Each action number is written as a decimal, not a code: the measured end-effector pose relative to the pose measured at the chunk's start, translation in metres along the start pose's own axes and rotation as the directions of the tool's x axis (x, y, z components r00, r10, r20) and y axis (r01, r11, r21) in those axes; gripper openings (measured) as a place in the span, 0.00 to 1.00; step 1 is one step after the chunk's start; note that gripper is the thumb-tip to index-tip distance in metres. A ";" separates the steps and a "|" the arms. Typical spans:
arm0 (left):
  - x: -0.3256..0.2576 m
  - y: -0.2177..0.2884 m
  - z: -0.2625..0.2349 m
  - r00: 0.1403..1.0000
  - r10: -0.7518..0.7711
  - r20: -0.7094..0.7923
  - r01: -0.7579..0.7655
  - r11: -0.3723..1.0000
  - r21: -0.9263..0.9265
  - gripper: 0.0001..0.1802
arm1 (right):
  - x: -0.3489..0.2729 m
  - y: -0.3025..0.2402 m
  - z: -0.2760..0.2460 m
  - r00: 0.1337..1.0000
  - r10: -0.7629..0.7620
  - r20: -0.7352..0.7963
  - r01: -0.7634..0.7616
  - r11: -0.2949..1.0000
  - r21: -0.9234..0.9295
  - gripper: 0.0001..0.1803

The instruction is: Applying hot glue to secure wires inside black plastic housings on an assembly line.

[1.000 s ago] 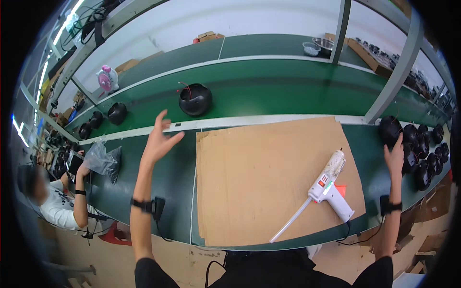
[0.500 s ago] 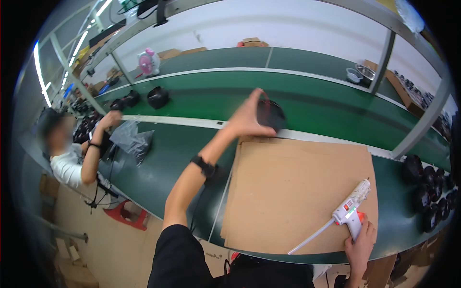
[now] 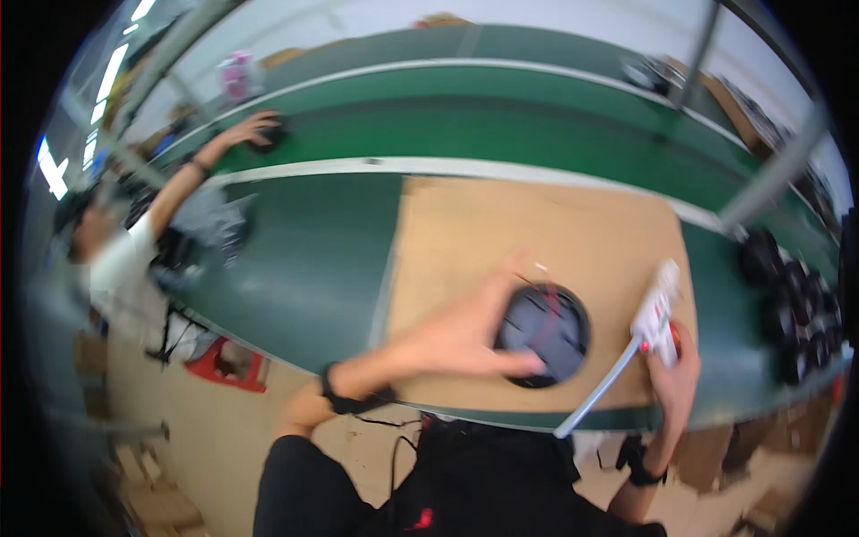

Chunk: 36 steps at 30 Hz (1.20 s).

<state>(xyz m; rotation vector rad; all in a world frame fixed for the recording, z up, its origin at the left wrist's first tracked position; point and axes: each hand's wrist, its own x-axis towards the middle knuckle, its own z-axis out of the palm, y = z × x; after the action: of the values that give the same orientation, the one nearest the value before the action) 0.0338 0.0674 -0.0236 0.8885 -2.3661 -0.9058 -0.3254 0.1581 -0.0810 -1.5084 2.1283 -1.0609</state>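
Just over the cardboard sheet on the bench, my left hand grips a round black plastic housing by its left side. Red wires run across the housing's open, ribbed face. Whether the housing rests on the cardboard, I cannot tell. To its right, my right hand is closed round the handle of a white hot glue gun with an orange-red trigger. A pale glue stick sticks out of the gun's rear toward me. Motion blurs both hands somewhat.
Several black round parts crowd the bench's right end. Beyond the bench runs a green conveyor belt, edged by a white rail. At left, a co-worker's hand touches a black part there; a grey plastic bag lies nearby. Metal posts frame the bench.
My left hand has brought the black housing from the belt's edge back over the cardboard. The glue gun is tilted more upright. A co-worker's hand has reached onto the belt. The view has shifted.
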 end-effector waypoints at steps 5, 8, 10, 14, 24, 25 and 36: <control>0.027 -0.018 -0.055 0.992 -0.070 0.106 0.078 0.994 -0.071 0.32 | -0.032 0.019 -0.046 0.960 0.235 0.152 -0.273 0.671 0.689 0.21; 0.054 -0.009 -0.053 0.971 0.036 0.237 -0.025 0.998 -0.050 0.23 | -0.058 -0.007 -0.056 0.977 -0.054 0.208 -0.198 0.145 0.969 0.19; 0.066 -0.003 -0.053 0.952 0.071 0.298 -0.054 0.996 -0.065 0.20 | -0.068 -0.018 -0.059 0.997 -0.007 0.083 -0.062 0.600 0.798 0.16; 0.081 -0.002 -0.055 0.920 0.189 0.342 -0.219 0.975 0.050 0.09 | -0.082 -0.046 -0.057 0.982 -0.033 0.187 -0.119 0.658 0.744 0.12; 0.116 -0.037 -0.005 0.903 0.392 0.175 -0.315 0.882 -0.350 0.09 | -0.047 -0.115 -0.071 0.782 -0.209 0.588 0.136 0.977 0.167 0.12; 0.115 -0.037 -0.003 0.928 0.317 0.196 -0.219 0.889 -0.402 0.08 | -0.042 -0.121 -0.074 0.759 -0.140 0.636 0.110 0.990 0.088 0.13; 0.116 -0.039 0.003 0.962 0.177 0.206 -0.052 0.865 -0.499 0.07 | -0.037 -0.157 -0.056 0.878 0.016 0.478 0.124 0.957 -0.261 0.11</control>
<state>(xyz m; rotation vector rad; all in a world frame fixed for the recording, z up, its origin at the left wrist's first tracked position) -0.0317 -0.0355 -0.0327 0.4436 -2.1835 -1.5497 -0.2415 0.1869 0.0653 -1.7463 1.9406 -0.3383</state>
